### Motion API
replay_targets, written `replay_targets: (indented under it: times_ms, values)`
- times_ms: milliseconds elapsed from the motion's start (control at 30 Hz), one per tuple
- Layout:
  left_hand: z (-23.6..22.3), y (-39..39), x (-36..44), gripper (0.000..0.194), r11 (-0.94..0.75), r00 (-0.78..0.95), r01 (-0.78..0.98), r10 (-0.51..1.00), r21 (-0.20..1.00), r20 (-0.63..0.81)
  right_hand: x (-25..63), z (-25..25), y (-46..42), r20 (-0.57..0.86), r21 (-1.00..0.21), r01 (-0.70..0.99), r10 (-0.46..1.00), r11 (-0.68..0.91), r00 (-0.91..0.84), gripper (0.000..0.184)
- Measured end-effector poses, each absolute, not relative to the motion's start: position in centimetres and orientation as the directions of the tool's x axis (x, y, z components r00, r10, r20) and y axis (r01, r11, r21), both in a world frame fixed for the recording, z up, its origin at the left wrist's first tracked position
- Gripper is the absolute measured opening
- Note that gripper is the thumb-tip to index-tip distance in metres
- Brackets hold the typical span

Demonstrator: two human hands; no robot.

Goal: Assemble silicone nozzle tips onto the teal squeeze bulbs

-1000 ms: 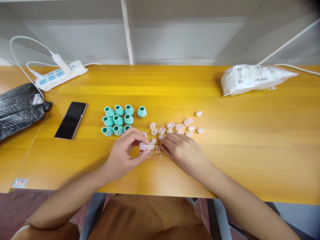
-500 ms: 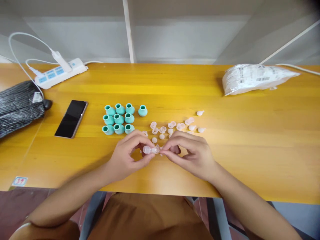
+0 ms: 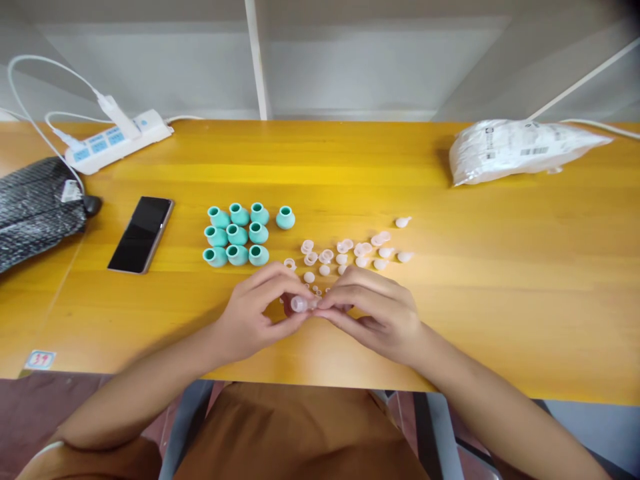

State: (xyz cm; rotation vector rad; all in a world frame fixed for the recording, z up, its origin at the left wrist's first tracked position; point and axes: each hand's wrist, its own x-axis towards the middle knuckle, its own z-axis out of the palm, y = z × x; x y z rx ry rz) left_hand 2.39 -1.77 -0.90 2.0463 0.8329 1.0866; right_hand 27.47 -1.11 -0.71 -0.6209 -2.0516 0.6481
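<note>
My left hand [image 3: 254, 308] pinches a small clear plastic fitting [image 3: 299, 304] between thumb and fingers, its round end toward the left. My right hand [image 3: 383, 308] is closed at the fitting's other end, fingertips pressed together there; whatever small part they grip is mostly hidden. Just beyond the fingers lie tiny pale rings [image 3: 316, 289], partly covered by the hands. Behind them are spread several clear plastic caps [image 3: 363, 249] and whitish teardrop-shaped pieces [image 3: 386, 253]. To the left, teal rubber bulbs [image 3: 237, 234] with open necks stand in rows, with a single teal bulb [image 3: 285, 218] apart.
A phone [image 3: 141, 235] lies left of the bulbs. Farther left are a dark wrapped bundle [image 3: 40, 212] and a white power strip [image 3: 119, 143] with cables. A white plastic package [image 3: 523, 152] rests at the back right, near the partition [image 3: 350, 67].
My right fingertips have moved left, closing against the fitting, and now cover more of its right end. The whole view has shifted slightly.
</note>
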Motion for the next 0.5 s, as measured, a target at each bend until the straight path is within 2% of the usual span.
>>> replay_targets:
  times_ms: [200,400,500]
  values:
    - [-0.84,-1.71,2.45,0.019,-0.589,0.448,0.231,0.771,0.774,0.453,27.47,-0.76,-1.09,0.626,-0.564,0.231,0.593,0.793,-0.507,0.014]
    - [-1.20,-1.72,2.46,0.029,-0.650,0.452,0.239,0.732,0.721,0.510,27.70,-0.74,-0.98,0.618,-0.545,0.242,0.580,0.803,-0.531,0.014]
    - [-1.41,-1.72,2.44,0.027,-0.677,0.467,0.221,0.705,0.702,0.533,27.83,-0.80,-0.98,0.593,-0.551,0.247,0.582,0.797,-0.557,0.014]
